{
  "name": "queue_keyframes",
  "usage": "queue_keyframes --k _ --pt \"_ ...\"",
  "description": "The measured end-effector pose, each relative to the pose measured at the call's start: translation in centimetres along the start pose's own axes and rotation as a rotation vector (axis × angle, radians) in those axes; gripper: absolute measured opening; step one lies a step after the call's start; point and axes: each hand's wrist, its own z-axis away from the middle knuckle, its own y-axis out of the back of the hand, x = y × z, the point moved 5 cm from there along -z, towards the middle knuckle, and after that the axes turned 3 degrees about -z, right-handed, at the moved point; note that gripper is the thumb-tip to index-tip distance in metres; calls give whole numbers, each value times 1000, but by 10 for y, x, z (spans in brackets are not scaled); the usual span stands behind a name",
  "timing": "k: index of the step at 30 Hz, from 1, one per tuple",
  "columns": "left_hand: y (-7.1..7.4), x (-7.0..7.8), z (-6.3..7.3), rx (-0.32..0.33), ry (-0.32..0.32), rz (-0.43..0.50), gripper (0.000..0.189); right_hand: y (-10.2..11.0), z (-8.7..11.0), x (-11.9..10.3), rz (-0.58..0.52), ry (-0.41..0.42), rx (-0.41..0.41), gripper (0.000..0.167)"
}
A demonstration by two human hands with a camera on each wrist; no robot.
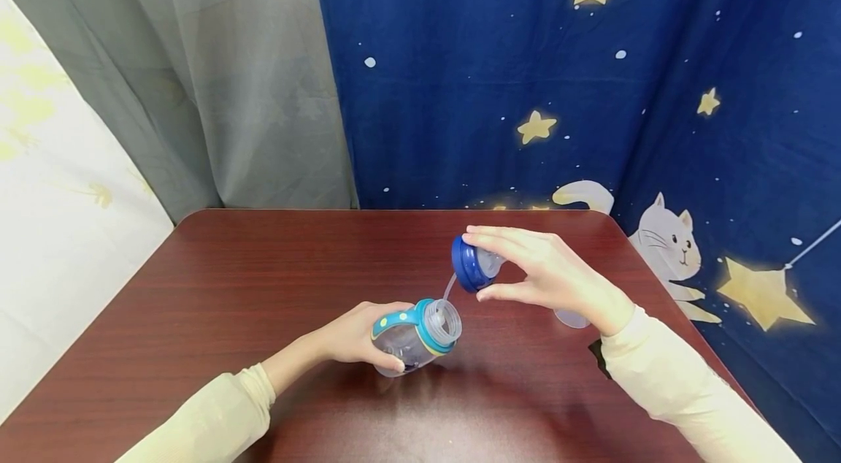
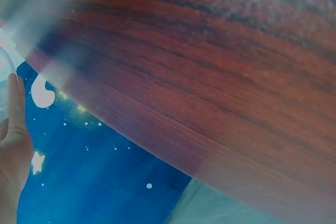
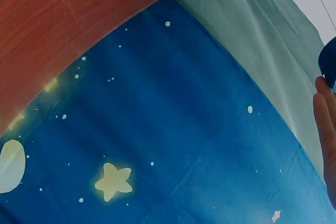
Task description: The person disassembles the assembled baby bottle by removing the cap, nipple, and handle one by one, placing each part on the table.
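Note:
My left hand grips a clear baby bottle with a teal, yellow-dotted handle. The bottle is tilted, its uncovered threaded mouth facing right. Up and to the right, my right hand holds a dark blue bottle cap between thumb and fingers, its clear top toward the palm. A thin translucent straw runs from the cap down to the bottle's mouth. In the left wrist view only part of the left hand shows; at the right wrist view's edge, fingers touch the cap.
Behind the right wrist, a clear rounded piece stands on the brown wooden table, partly hidden. A small dark object shows beside the right sleeve. Grey and blue starry curtains hang past the table's far edge.

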Motion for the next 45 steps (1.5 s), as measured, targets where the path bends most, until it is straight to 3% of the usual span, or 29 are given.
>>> queue_keyframes --k 22,45 --pt "2 0 -1 -2 1 -23 68 31 -13 8 52 -21 103 72" --pt "-1 -1 1 1 18 -7 67 53 -13 16 92 25 190 68"
